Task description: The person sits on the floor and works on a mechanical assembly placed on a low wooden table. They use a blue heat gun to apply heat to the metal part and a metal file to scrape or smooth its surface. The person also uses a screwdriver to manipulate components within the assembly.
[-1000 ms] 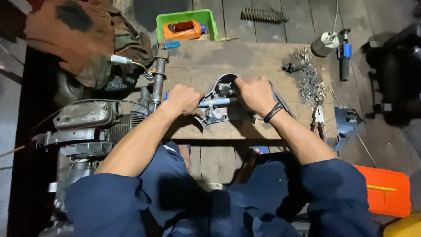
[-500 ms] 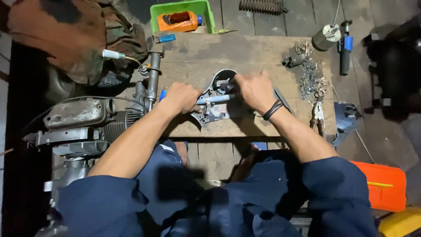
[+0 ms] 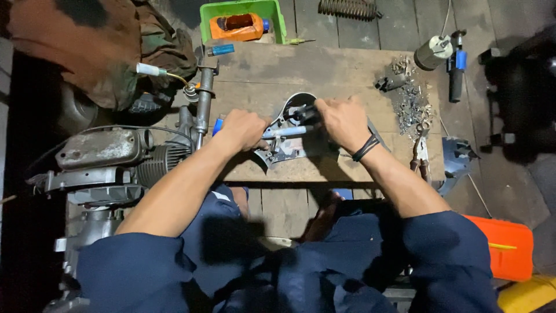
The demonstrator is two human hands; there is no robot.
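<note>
We find the left hand (image 3: 244, 128) closed in a firm grip on the blue handle of a screwdriver (image 3: 278, 132), whose pale shaft runs rightward across a grey metal cover (image 3: 289, 148). The right hand (image 3: 343, 122) has its grip pinched shut on a small dark part at the shaft's far end, directly above the cover's curved upper rim. The cover, a flat casting with a rounded top and worn paint, lies on the near half of the wooden surface (image 3: 324, 69), just inside its front edge, between the two hands. The boards are scuffed and stained; the far half is mostly bare and gives room. To the right, a scatter of bright screws and nuts (image 3: 410, 101) lies near the right edge, with pliers (image 3: 419, 152) just beside it. To the left, a finned grey engine (image 3: 110, 159) crowds the surface's side. Beyond the far edge stands a green plastic bin (image 3: 243, 17).
</note>
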